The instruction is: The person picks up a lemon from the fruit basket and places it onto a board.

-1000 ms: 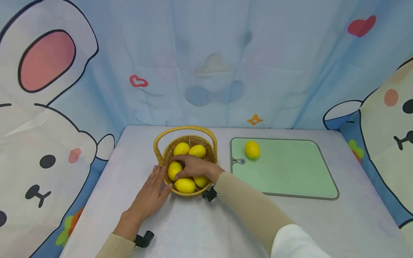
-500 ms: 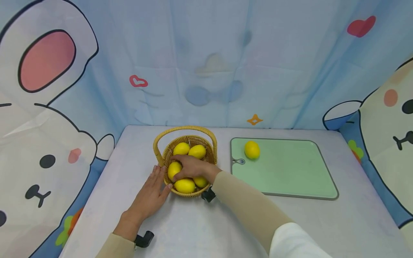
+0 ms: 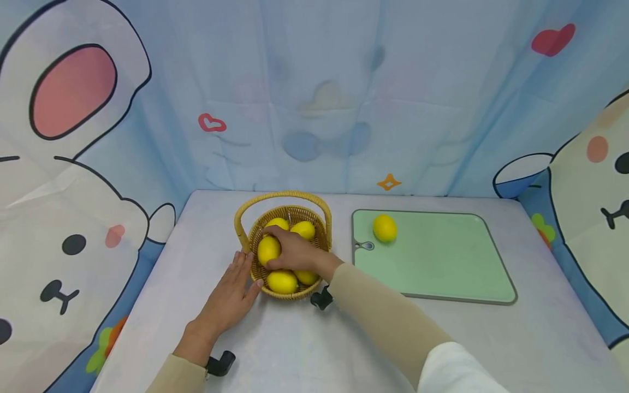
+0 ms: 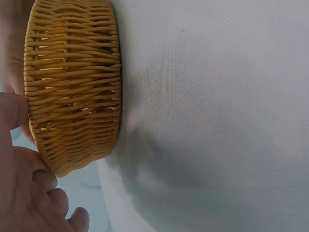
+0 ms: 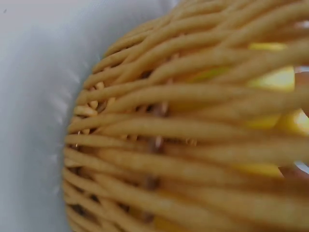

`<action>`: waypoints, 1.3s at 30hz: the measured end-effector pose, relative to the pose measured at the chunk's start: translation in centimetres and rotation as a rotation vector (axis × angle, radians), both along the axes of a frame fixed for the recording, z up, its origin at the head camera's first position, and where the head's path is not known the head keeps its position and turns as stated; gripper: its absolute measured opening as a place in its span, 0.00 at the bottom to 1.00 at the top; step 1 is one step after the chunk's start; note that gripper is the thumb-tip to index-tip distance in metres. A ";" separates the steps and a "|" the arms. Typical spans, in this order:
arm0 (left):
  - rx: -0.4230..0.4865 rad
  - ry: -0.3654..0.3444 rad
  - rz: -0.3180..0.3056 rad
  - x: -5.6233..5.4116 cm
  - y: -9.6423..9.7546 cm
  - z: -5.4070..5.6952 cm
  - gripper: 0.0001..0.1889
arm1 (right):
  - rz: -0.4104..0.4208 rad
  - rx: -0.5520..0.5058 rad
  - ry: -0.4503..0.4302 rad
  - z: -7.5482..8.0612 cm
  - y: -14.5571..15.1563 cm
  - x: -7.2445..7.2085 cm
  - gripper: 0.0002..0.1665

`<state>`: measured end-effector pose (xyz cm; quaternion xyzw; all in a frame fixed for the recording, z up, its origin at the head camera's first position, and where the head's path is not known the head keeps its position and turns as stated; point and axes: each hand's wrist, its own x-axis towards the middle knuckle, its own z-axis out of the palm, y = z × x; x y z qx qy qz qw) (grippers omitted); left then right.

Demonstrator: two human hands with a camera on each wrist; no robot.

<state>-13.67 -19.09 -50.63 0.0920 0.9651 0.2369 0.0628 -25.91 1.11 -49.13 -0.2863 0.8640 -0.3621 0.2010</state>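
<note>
A wicker basket (image 3: 290, 296) with a tall arched handle stands on the table and holds several yellow lemons. Inside it, my right hand (image 3: 297, 252) grips a lemon (image 3: 268, 251) at the basket's left side, thumb near and fingers at the far side. My left hand (image 3: 228, 297) rests against the basket's left rim with its fingers extended. In the left wrist view, the thumb and fingertips of that hand touch the rim of the woven wall (image 4: 77, 87). The right wrist view is mostly filled by the wicker side (image 5: 169, 121), with yellow showing through the gaps.
To the right of the basket lies a pale green cutting board (image 3: 437, 256) with a grey edge. One lemon (image 3: 385, 228) sits near its upper left corner. A blue printed curtain (image 3: 319, 98) hangs behind the white-covered table (image 3: 314, 349).
The right hand has lifted the gripped lemon slightly, towards the far side of the basket. The left hand stays at the rim, and the lemon on the board has not moved.
</note>
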 end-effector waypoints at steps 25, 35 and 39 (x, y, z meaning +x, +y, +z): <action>-0.030 -0.002 0.008 -0.1 0.2 0.1 0.41 | -0.061 -0.259 0.005 2.9 4.2 3.3 0.44; -0.031 -0.001 0.011 -0.1 0.3 0.1 0.41 | -0.056 -0.386 -0.114 4.2 6.2 4.9 0.45; -0.030 0.001 0.012 -0.1 0.3 0.1 0.41 | -0.030 -0.469 -0.147 4.5 7.2 5.4 0.44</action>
